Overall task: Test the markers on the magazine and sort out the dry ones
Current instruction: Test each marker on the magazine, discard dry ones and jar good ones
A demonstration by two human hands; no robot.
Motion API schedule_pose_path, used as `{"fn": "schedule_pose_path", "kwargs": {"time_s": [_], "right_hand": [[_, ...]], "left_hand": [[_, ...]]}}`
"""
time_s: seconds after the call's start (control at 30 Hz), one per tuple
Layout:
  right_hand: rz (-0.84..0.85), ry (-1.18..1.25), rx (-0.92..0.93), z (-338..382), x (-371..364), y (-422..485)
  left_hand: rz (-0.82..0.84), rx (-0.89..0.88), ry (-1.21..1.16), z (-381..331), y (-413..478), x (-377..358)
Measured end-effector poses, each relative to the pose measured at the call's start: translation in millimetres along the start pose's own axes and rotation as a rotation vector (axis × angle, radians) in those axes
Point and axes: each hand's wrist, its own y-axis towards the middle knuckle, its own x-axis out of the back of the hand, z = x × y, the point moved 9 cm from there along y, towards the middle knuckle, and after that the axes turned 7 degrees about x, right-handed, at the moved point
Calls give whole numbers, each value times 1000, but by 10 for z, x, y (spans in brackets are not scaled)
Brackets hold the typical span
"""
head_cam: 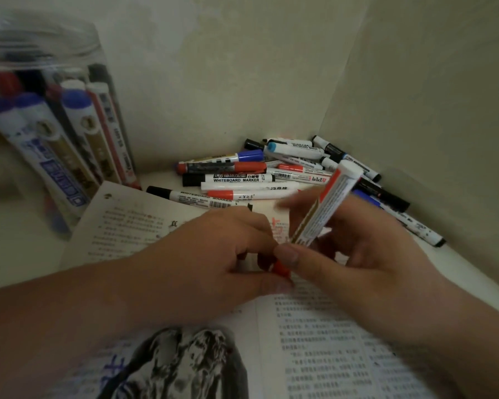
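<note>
Open magazine [314,341] is laid on a white worktop [467,269], in a corner betw. two walls. A clear jar [41,125] packed w/ upright markers is stood at far left, just beside the magazine. A loose pile [257,177] of markers is heaped at the back. Over the page centre, a marker [326,203] is gripped, tilted, by the right hand [366,254]. Its red cap [281,267], at the lower end, is pinched by the left hand [213,254].

One magazine [314,341], one clear jar [41,41] of markers, one held marker [326,205], over a dozen loose markers [236,178].
</note>
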Motion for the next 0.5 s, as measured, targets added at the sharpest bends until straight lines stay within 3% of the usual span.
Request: {"fn": "schedule_pose_path", "kwargs": {"time_s": [0.17, 0.5], "right_hand": [[-262, 277, 221, 217, 157, 35], [-346, 268, 196, 237, 87, 110]], "left_hand": [[-9, 55, -3, 16, -22, 12], [-172, 173, -91, 149, -134, 147]]}}
